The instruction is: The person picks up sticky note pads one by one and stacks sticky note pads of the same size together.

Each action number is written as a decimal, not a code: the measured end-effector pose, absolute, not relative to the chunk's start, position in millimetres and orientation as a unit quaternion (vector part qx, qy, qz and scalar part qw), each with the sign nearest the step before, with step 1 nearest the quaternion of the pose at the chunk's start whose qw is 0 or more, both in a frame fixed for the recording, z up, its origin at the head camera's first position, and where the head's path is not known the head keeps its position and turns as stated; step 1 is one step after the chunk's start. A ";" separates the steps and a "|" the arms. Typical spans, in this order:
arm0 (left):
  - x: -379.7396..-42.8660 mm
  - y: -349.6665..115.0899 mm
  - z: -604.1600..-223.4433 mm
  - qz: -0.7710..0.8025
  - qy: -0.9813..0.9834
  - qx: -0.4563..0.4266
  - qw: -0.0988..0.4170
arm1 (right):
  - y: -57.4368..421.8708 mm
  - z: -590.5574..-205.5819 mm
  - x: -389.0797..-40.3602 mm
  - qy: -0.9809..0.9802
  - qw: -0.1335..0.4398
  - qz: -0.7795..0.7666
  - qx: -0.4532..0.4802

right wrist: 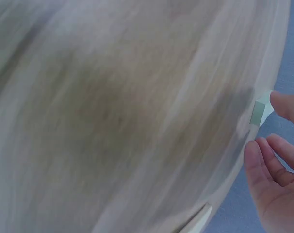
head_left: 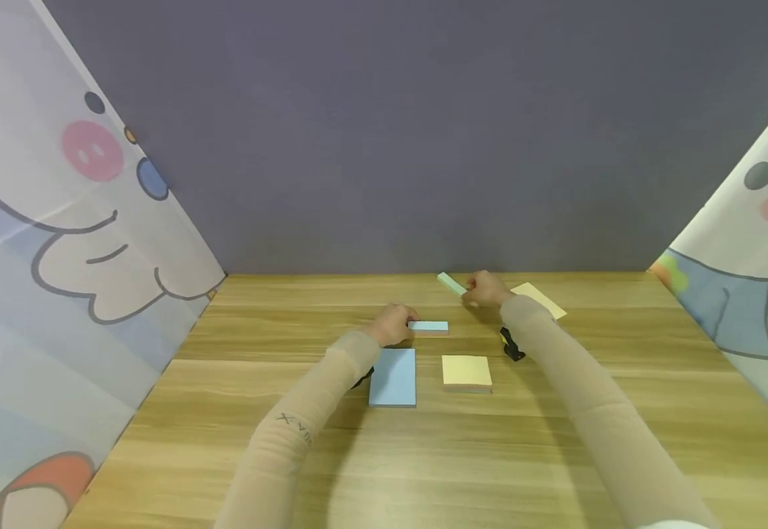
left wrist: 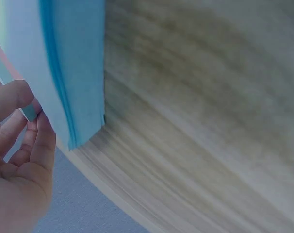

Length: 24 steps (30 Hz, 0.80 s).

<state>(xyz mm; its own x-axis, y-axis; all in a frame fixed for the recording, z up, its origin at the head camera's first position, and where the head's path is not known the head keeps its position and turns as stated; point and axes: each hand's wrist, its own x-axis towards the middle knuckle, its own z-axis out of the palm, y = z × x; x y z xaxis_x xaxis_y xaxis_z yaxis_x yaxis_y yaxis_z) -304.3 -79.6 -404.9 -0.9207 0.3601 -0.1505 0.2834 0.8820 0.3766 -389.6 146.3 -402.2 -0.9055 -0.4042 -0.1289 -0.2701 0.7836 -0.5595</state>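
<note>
My left hand (head_left: 392, 325) pinches the left end of a narrow sticky-note pad (head_left: 428, 325), pale blue on top with pink beneath. In the left wrist view, the thumb is over this strip pad (left wrist: 28, 112) and the fingers lie below it. A larger blue sticky-note pad (head_left: 393, 378) lies just nearer than that hand. Farther back, my right hand (head_left: 485, 289) is at the near end of a narrow light-green sticky-note pad (head_left: 451, 283). The right wrist view shows its thumb overlapping the green pad (right wrist: 257, 113), with the fingertips apart from the thumb.
A square yellow sticky-note pad (head_left: 466, 370) sits on the wooden table (head_left: 463, 455) between the forearms. Another yellow pad (head_left: 541, 300) lies partly behind the right wrist. A grey panel (head_left: 390, 147) stands along the table's far edge, with cartoon-printed sheets (head_left: 20, 308) at both sides.
</note>
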 end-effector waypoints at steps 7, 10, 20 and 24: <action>-304.9 -75.1 -406.1 0.173 0.963 0.170 0.121 | 143.7 -412.1 -391.6 0.937 0.142 -0.274 -0.162; -305.7 -73.4 -406.3 0.173 0.962 0.174 0.122 | 141.1 -413.1 -393.4 0.944 0.132 -0.255 -0.161; -309.0 -75.5 -406.1 0.180 0.961 0.169 0.122 | 132.5 -413.2 -400.3 0.957 0.102 -0.217 -0.165; -310.4 -79.8 -405.5 0.180 0.961 0.171 0.123 | 126.1 -412.1 -401.8 0.961 0.080 -0.199 -0.173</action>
